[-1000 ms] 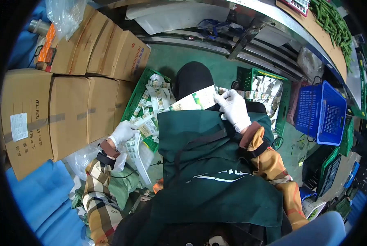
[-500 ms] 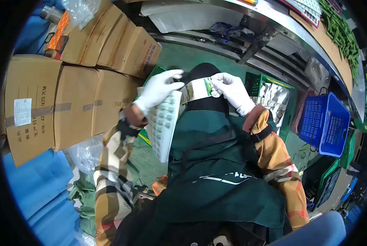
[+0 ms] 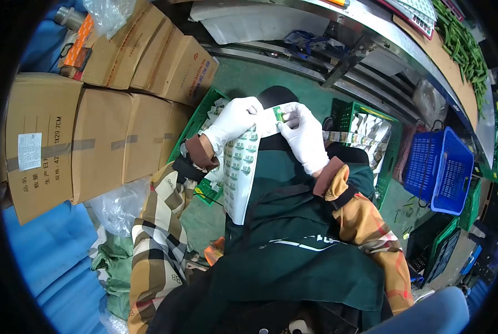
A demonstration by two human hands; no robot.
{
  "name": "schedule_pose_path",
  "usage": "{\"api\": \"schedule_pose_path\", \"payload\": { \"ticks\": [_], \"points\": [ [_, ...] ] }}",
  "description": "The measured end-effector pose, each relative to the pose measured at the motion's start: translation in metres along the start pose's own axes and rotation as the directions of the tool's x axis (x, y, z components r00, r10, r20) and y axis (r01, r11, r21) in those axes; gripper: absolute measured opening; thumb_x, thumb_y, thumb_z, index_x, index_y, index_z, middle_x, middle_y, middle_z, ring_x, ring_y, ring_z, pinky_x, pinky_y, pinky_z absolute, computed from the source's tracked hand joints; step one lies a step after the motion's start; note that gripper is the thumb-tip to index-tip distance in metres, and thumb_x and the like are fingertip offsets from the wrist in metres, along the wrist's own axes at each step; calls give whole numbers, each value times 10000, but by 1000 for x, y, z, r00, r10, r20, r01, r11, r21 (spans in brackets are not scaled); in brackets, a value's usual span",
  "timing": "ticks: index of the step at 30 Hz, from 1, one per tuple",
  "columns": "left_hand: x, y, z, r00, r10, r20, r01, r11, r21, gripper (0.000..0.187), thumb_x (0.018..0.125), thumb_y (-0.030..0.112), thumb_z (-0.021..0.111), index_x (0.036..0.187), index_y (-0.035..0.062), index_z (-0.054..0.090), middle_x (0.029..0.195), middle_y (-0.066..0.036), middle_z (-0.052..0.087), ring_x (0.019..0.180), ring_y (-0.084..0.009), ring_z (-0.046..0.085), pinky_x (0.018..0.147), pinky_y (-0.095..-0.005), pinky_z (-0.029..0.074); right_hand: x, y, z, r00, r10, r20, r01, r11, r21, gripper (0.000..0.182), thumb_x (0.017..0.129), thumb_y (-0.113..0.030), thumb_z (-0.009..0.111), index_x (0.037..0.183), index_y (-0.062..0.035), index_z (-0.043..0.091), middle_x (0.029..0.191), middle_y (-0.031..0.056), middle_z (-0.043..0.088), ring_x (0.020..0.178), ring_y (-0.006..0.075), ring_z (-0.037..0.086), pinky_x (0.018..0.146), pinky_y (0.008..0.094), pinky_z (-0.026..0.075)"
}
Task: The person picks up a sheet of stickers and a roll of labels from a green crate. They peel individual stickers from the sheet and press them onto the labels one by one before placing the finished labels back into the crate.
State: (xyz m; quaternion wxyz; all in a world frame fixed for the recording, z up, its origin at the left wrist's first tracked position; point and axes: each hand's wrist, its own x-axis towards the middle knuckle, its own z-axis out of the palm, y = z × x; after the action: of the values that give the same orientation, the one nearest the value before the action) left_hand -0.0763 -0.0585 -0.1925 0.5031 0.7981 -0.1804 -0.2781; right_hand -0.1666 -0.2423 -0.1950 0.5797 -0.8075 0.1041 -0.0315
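Observation:
My left hand (image 3: 233,122), in a white glove, is closed at the left end of a small white and green label strip (image 3: 270,121). Below that hand hangs a sheet of stickers (image 3: 240,170) with rows of green print, its upper end at the fingers. My right hand (image 3: 304,137), also gloved, pinches the strip's right end near its green part. Both hands are close together above the dark apron (image 3: 310,222) on my lap. Exactly how the left fingers hold the sheet is hidden.
Cardboard boxes (image 3: 101,145) are stacked at the left. Green crates stand beyond each hand, the right one (image 3: 390,161) holding printed packets. Farther right is a blue basket (image 3: 438,170). A metal table (image 3: 365,28) with green beans (image 3: 463,53) runs along the upper right.
My left hand has moved right and closed at the strip, and the sticker sheet has shifted right with it. My right hand has moved slightly left and down. More of the left crate shows.

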Motion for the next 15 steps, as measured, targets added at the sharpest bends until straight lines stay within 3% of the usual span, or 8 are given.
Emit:
{"api": "schedule_pose_path", "payload": {
  "ticks": [1, 4, 5, 8, 9, 12, 13, 15],
  "points": [
    [-1, 0, 0, 1000, -3, -3, 3, 1000, -9, 102, 753, -10, 577, 833, 2, 639, 717, -60, 643, 667, -124, 594, 640, -270, 479, 0, -3, 2, 999, -36, -10, 36, 998, -50, 292, 750, -9, 695, 1003, -41, 552, 816, 87, 586, 726, 222, 620, 667, 329, 500],
    [-4, -1, 3, 1000, 14, -8, -14, 998, -54, 103, 776, -12, 557, 835, -3, 641, 707, -69, 644, 671, -127, 598, 642, -276, 481, 1, 10, 10, 975, -223, -14, 214, 950, -226, 310, 744, 21, 714, 992, -28, 535, 827, 80, 558, 688, 172, 593, 655, 284, 504],
    [-4, 0, 2, 1000, 27, 6, -27, 999, -25, 100, 783, -9, 557, 835, -4, 642, 709, -71, 645, 671, -127, 597, 643, -277, 481, 2, 15, 11, 978, -207, 4, 200, 939, -279, 313, 743, -64, 747, 962, -41, 525, 847, 102, 567, 703, 244, 621, 645, 338, 511],
    [-5, 2, 0, 998, 41, 40, -42, 999, 20, 91, 800, 2, 564, 842, -5, 645, 727, -76, 649, 679, -127, 598, 647, -281, 483, 2, 0, -3, 963, -266, 41, 230, 734, -639, 344, 742, -185, 768, 967, -61, 539, 890, 119, 590, 744, 302, 638, 653, 390, 513],
    [-5, 1, -2, 998, 30, 47, -30, 1000, 7, 89, 803, 7, 571, 850, -4, 646, 741, -77, 653, 684, -126, 601, 650, -281, 485, 7, 0, -10, 965, -263, 6, 207, 745, -634, 366, 737, -267, 769, 966, -79, 554, 912, 132, 597, 777, 333, 638, 659, 421, 508],
    [-8, -3, -2, 1000, -10, 28, 12, 998, -69, 134, 820, 53, 610, 938, 3, 650, 800, -77, 662, 717, -135, 612, 672, -283, 492, 15, 6, -40, 990, -109, -88, 45, 839, -543, 253, 739, -219, 768, 827, -65, 587, 805, 118, 617, 743, 310, 640, 654, 392, 509],
    [-9, -3, -3, 1000, -24, 16, 25, 995, -100, 167, 827, 73, 626, 978, 6, 651, 822, -76, 665, 730, -140, 616, 682, -283, 495, 14, 10, -47, 979, -173, -106, 100, 868, -487, 202, 765, -181, 754, 802, -55, 600, 776, 114, 627, 711, 294, 640, 652, 374, 510],
    [-11, -2, -6, 988, -47, -145, 59, 995, 75, 252, 851, 102, 656, 1083, 6, 626, 882, -52, 652, 762, -121, 590, 727, -261, 485, 10, 13, -49, 983, -152, -100, 110, 934, -341, 157, 798, -151, 735, 878, -55, 638, 818, 119, 634, 734, 288, 645, 682, 358, 515]
  ]
}}
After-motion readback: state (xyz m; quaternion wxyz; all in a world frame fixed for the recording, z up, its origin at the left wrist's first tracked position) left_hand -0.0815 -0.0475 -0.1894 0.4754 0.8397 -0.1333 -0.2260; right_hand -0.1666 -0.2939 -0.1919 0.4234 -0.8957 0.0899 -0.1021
